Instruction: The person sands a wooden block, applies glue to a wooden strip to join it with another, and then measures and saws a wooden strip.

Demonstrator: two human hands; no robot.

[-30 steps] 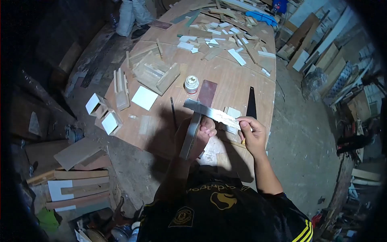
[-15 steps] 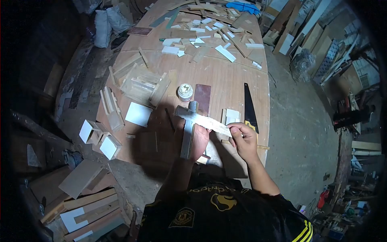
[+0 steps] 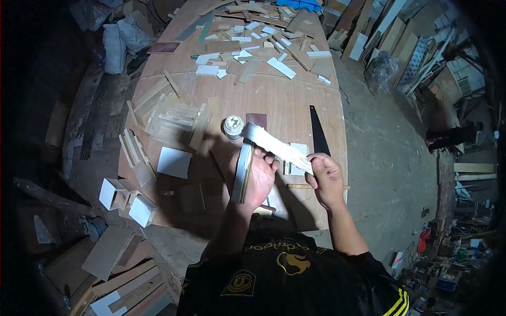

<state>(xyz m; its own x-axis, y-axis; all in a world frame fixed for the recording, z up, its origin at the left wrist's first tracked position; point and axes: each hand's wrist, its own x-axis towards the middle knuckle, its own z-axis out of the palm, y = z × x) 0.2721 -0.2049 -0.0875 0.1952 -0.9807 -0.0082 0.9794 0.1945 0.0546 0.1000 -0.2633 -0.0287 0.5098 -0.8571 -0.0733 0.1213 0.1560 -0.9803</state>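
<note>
Both hands are closed on work above the table (image 3: 284, 97). With its palm facing up and fingers curled, the left hand (image 3: 261, 181) grips a long, narrow wooden piece (image 3: 243, 174), which runs along the palm toward 12 o'clock; the thumb cannot be made out. The right hand (image 3: 328, 181), at 3 o'clock from the left, pinches the near end of a white-coated strip (image 3: 278, 148) between thumb and fingers. That strip slants away toward 10 o'clock, and its far end lies over the top of the wooden piece; whether they touch is unclear.

Taking the left hand as the clock's centre, an open jar (image 3: 233, 126) with pale contents stands at 11 o'clock, and a dark red board (image 3: 256, 119) lies at 12, partly covered by the strip. At 2 o'clock are a pale panel (image 3: 299, 157) and, farther out, a saw (image 3: 319, 131) with a black blade. A wooden assembly (image 3: 171, 122) sits at 10, a white square (image 3: 174, 162) between 9 and 10, and a box-like piece with white faces (image 3: 126, 199) at 9. Many wood offcuts (image 3: 281, 68) are scattered toward 12, near the table's far end. Between 2 and 3, well apart, is a person (image 3: 454, 136) in dark clothing.
</note>
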